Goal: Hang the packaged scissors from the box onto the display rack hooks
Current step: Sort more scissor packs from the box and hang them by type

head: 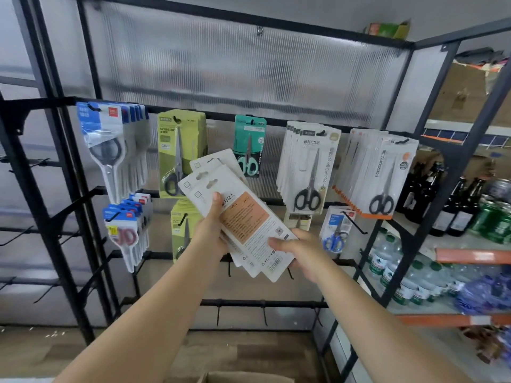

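Note:
A fanned stack of white packaged scissors (237, 214), backs toward me with an orange label, is held up in front of the black display rack (193, 111). My left hand (211, 230) grips the stack from the left, thumb on top. At the stack's lower right corner my right hand (301, 252) holds the front package, its thumb on the card. The rack's hooks carry blue (110, 145), green (179, 153), teal (249, 145) and white (309, 164) scissor packs. A cardboard box (243, 377) edge shows at the bottom.
Bare black hooks (356, 225) stick out on the lower rows and along the left side frame (16, 233). A shelf unit on the right holds dark bottles (448, 200), green cans (492, 217) and water bottles (401, 272). Wood floor lies below.

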Available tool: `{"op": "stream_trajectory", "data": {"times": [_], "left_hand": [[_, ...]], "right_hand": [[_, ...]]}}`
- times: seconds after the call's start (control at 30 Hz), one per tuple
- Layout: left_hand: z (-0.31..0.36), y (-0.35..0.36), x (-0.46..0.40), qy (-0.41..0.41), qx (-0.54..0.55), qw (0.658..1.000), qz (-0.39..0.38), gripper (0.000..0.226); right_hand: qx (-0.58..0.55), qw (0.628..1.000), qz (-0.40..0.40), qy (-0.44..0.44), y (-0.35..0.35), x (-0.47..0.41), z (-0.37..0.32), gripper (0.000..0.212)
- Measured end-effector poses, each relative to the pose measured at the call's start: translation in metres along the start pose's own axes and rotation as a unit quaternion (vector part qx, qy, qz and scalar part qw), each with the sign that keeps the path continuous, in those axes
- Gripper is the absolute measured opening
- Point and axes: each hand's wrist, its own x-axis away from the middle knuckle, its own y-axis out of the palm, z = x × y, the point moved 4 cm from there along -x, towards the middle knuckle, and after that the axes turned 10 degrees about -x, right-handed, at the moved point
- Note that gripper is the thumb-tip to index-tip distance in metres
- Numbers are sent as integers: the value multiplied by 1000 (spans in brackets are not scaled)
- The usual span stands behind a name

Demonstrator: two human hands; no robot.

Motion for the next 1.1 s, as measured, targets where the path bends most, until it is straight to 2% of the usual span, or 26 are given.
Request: {"op": "stream_trajectory", "data": {"times": [0.07, 0.17, 0.23, 0.37, 0.53, 0.6, 0.67, 0.7, 0.77, 0.83, 0.9, 0.97, 1.07, 1.1], "left_hand": [[3, 1, 4, 13, -22, 998, -52, 40], [8, 0, 10, 27, 1, 991, -134, 18], [10, -1, 12, 38, 3, 986, -160, 29], [9, 2, 20, 63, -44, 990, -115, 32], [3, 7, 23, 89, -24, 993, -70, 18], [0, 8, 22, 83, -34, 995, -37, 16], [-4, 7, 19, 64, -64, 996, 2, 26], [-6, 6, 19, 51, -79, 995, 16, 31], [-11, 9, 21, 20, -78, 997, 0, 39], [-13, 16, 27, -7, -22, 997, -67, 55], [-10, 19, 31, 5, 14, 992, -122, 68], [-7, 17, 33, 25, 26, 985, -166, 75], [-4, 11, 32, 23, 70, 981, -178, 78], [-3, 9, 32, 31, 79, 981, -177, 70]], "right_hand": [[-40, 999, 4, 0, 1, 1, 5, 14], [-123, 992, 2, 16, 5, 4, 13, 24], [-173, 984, 4, 28, 6, 7, 17, 28], [-201, 979, -9, 36, 15, 11, 16, 36], [-257, 965, -49, 19, 37, 18, 13, 37], [-274, 962, -2, -18, 38, 19, 8, 26], [-223, 966, 101, -87, 34, 22, 2, 8], [-162, 968, 145, -128, 32, 23, -2, 4], [20, 958, 189, -215, 33, 25, -11, 12], [146, 933, 157, -288, 42, 29, -20, 22], [158, 929, 88, -322, 49, 32, -28, 23], [147, 945, 22, -291, 54, 34, -33, 30], [123, 972, -57, -191, 55, 31, -28, 91], [100, 980, -74, -153, 56, 30, -26, 94]]}}
